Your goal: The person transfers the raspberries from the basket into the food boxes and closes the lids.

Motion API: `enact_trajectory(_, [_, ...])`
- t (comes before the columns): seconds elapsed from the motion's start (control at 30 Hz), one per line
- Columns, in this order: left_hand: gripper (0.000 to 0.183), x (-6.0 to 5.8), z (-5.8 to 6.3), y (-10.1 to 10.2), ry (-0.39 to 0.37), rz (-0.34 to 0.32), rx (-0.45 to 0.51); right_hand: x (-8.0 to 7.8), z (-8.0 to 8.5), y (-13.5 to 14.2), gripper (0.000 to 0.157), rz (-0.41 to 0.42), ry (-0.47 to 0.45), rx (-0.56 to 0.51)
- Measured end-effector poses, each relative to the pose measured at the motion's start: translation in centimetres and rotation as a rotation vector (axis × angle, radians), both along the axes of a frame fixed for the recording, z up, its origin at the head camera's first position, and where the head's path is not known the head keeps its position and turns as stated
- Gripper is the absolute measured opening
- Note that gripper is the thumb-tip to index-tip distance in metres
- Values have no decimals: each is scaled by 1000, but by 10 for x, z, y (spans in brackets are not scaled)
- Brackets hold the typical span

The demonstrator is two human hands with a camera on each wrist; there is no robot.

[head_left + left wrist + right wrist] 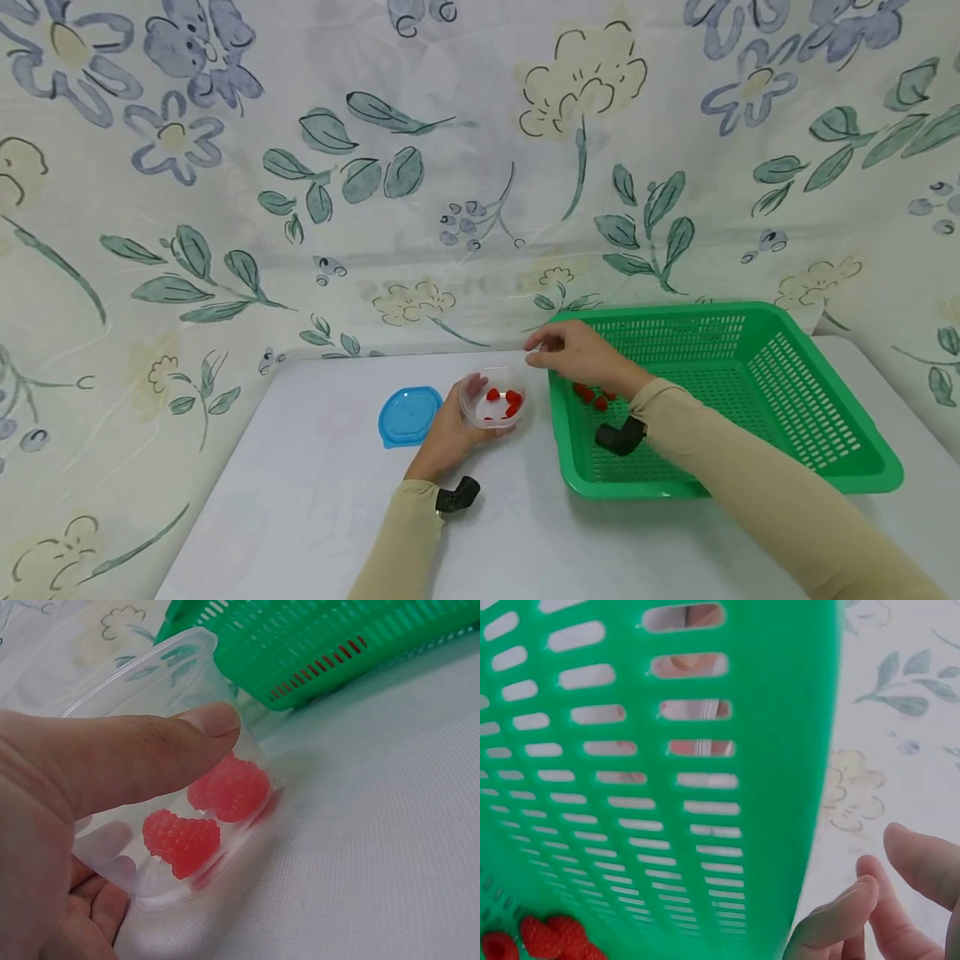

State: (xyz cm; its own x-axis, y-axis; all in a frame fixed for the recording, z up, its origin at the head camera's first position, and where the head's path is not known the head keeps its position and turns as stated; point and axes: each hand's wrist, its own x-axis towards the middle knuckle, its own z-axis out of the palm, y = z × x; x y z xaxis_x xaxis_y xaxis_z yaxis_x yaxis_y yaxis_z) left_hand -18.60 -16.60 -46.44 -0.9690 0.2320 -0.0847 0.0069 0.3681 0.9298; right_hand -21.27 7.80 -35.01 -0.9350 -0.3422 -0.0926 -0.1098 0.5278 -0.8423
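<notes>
My left hand (455,427) grips a clear plastic tub (467,408) from its left side, thumb along the near wall in the left wrist view. Several raspberries (513,398) lie in the bottom of the tub; two raspberries (182,841) show through its wall up close. Over the left rim of a green basket (566,467) hovers my right hand (581,352), its fingers loosely bent with nothing between them. Below that hand, more raspberries (587,395) lie inside the basket at its left end; the right wrist view shows some raspberries (555,937) low beside the slotted wall.
A blue lid (410,416) lies on the white table (300,467) left of the tub. The basket takes up the table's right side. Behind the table hangs a floral cloth (480,167).
</notes>
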Motion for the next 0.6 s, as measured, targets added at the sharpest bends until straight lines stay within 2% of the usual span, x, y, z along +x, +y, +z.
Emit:
enact_trajectory(0.2, [100, 1, -1, 0, -2, 7, -19, 2, 3, 13, 26, -26, -24, 7])
enact_trajectory(0.37, [100, 1, 0, 0, -10, 13, -17, 3, 0, 27, 30, -33, -39, -30])
enact_trajectory(0.6, [99, 1, 0, 2, -3, 12, -23, -1, -6, 47, 34, -62, -109, -84])
